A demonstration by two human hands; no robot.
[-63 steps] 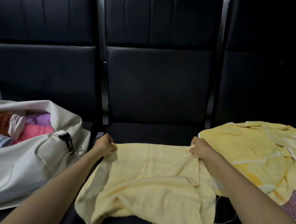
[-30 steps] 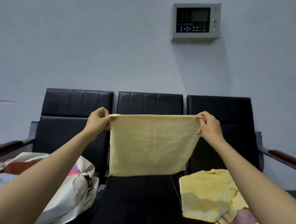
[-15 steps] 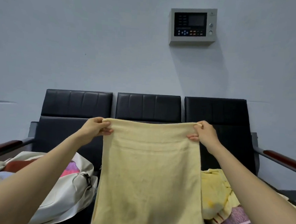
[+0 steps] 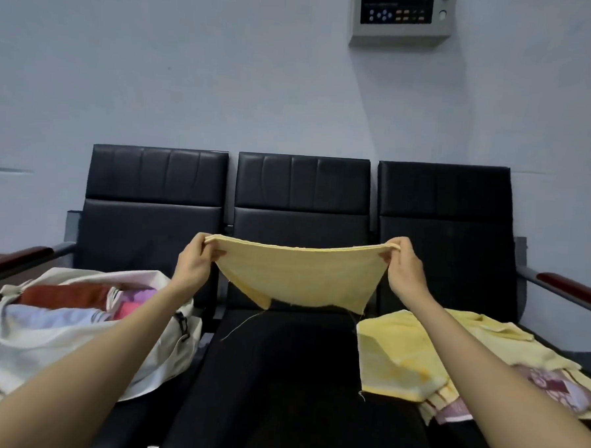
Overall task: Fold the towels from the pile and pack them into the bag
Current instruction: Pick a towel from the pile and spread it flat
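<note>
I hold a pale yellow towel [image 4: 301, 279] in the air above the middle seat, doubled so that two edges meet at the top. My left hand [image 4: 196, 265] pinches its top left corners and my right hand [image 4: 404, 272] pinches its top right corners. The towel sags between them and its lower edge hangs clear of the seat, with loose threads trailing. A white bag [image 4: 41, 340] lies open on the left seat with several folded towels inside. The pile of towels [image 4: 413, 360], mostly yellow, lies on the right seat.
Three black padded seats [image 4: 293, 378] stand in a row against a grey wall, with wooden armrests [image 4: 571, 293] at both ends. A control panel [image 4: 402, 15] hangs high on the wall. The middle seat cushion is bare below the towel.
The towel hung long in front of me half a second ago; now it is doubled and shorter, held lower and farther forward over the middle seat.
</note>
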